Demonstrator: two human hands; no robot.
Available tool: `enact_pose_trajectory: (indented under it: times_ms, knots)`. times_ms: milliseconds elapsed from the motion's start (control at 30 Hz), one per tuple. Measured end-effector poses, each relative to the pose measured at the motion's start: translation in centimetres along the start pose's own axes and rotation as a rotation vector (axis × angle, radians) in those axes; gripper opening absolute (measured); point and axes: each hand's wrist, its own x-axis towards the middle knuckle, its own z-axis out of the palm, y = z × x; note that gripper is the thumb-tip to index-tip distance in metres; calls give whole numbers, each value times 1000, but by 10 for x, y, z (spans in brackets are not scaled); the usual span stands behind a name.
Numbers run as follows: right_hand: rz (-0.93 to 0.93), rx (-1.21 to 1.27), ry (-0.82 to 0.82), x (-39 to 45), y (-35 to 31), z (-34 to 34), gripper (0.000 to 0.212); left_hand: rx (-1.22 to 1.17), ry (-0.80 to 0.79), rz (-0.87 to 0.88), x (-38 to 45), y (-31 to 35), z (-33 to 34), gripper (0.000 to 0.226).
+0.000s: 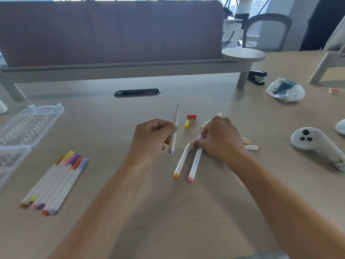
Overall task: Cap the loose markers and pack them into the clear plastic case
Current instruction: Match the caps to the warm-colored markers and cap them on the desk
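My left hand (pixel 153 136) grips an uncapped white marker (pixel 175 128) with a purple end, its tip pointing up and away. My right hand (pixel 220 139) pinches a purple cap (pixel 200 137) on the table. Under and beside that hand lie several loose white markers, two of them (pixel 194 164) pointing toward me with an orange and a pink end. A yellow cap (pixel 187 124) and a red cap (pixel 191 116) lie between my hands, farther back. Several capped markers (pixel 56 182) lie in a row at the left. The clear plastic case (pixel 28 124) lies open at the far left.
A white controller (pixel 315 144) lies at the right. Behind it are a crumpled plastic bag (pixel 285 89), a black stapler (pixel 257 77) and a small red and white block (pixel 334 91). A black cable slot (pixel 137 92) sits in the table before a grey desk divider (pixel 112 30).
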Motion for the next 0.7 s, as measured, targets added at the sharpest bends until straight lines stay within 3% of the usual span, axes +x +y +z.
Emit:
enact_pose_trajectory:
  times_ms: [133, 267, 367, 467, 700]
  knots:
    - [-24, 169, 52, -8, 1, -8, 20, -28, -17, -8, -6, -3, 1, 9]
    - [101, 981, -5, -34, -5, -34, 20, -60, -48, -22, -18, 0, -2, 10]
    - [94, 1283, -64, -61, -12, -50, 19, -61, -83, 5, -38, 1, -3, 8]
    - [77, 1363, -87, -80, -19, -56, 22, -62, -85, 47, -63, -3, -6, 8]
    - [6, 1123, -25, -112, -45, -52, 16, 48, -21, 156, -110, -25, -40, 16]
